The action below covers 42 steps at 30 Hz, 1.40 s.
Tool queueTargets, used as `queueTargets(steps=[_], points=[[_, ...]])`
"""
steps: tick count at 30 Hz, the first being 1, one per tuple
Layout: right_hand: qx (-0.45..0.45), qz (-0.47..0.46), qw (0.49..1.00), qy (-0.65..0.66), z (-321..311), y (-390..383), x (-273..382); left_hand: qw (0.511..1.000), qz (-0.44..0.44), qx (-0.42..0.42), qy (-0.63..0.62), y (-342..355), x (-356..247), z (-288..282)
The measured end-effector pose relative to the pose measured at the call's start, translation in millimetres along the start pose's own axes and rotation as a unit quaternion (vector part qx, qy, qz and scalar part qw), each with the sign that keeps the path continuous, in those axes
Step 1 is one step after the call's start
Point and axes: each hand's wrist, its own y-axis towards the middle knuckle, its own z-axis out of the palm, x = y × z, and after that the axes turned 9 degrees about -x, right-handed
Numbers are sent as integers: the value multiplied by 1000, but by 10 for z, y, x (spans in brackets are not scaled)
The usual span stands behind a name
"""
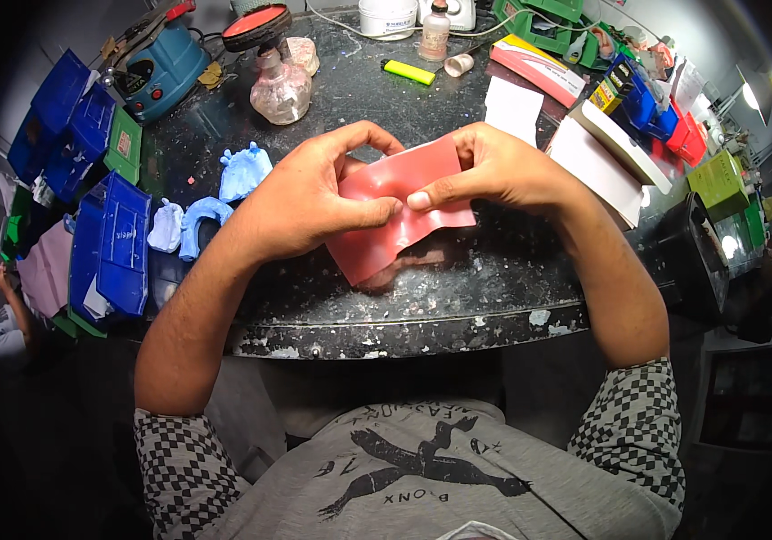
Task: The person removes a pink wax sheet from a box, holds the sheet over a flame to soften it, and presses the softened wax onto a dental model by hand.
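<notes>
Both my hands hold a pink wax sheet (408, 171) over the near part of the black bench. My left hand (318, 189) grips its left side, the thumb pressed on the face and the fingers bent behind it. My right hand (503, 171) grips the right side, its thumb tip close to the left thumb near the sheet's middle. The sheet is bent there, and its lower edge is uneven. Most of my fingertips are hidden behind it. Left of my left hand lie blue dental casts (246, 171) and a whitish one (166, 225).
A glass spirit burner (281, 88), a yellow-green lighter (408, 72) and a small bottle (435, 31) stand or lie farther back. Blue boxes (112, 243) line the left. At right are a long carton (539, 70), an opened white box (597, 162) and the bench's front edge (404, 337) nearer me.
</notes>
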Motion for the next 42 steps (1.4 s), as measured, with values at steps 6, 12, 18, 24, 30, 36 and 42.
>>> queueTargets(steps=[6, 12, 18, 24, 30, 36, 42], points=[[-49, -70, 995, 45, -21, 12, 13, 990, 59, -127, 0, 55, 68, 60], [-224, -70, 923, 305, 93, 45, -54, 928, 53, -302, -210, 120, 164, 13], [-211, -154, 916, 303, 323, 55, -83, 956, 50, -189, -219, 83, 125, 320], [-258, -211, 918, 214, 401, 17, -49, 959, 31, -229, -161, 64, 203, 227], [-251, -195, 908, 273, 428, 35, -48, 964, 23, -207, -164, 62, 196, 322], [-254, -175, 917, 253, 404, 46, -73, 971, 27, -138, -194, 67, 193, 306], [-269, -176, 910, 261, 416, 58, -92, 955, 17, -185, -229, 88, 185, 369]])
